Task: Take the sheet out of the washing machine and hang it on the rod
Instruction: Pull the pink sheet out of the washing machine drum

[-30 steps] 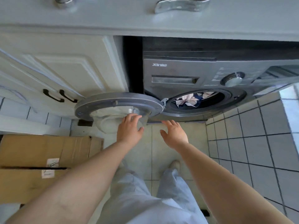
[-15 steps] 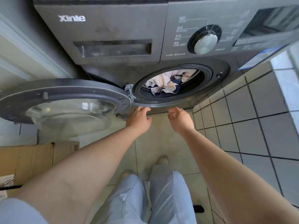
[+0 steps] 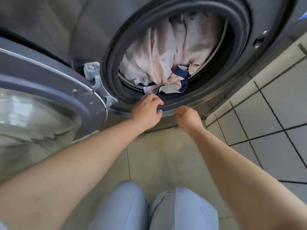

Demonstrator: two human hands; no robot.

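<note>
Your left hand [image 3: 147, 109], the nearer grip, seems to touch the sheet [image 3: 167, 60] heaped just beyond it; your right hand [image 3: 186, 116] curls empty.

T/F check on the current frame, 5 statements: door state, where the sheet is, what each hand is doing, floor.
1. The washing machine door is swung open. True.
2. The sheet already hangs clear of the drum. False: it is still bunched inside the drum, with only its lower edge at the door seal.
3. The left hand is at the lower rim of the opening, by the sheet's edge. True.
4. The right hand is deep inside the drum. False: it is outside, below the rim, with fingers curled and nothing in them.
5. The floor is carpeted. False: it is tiled.
</note>
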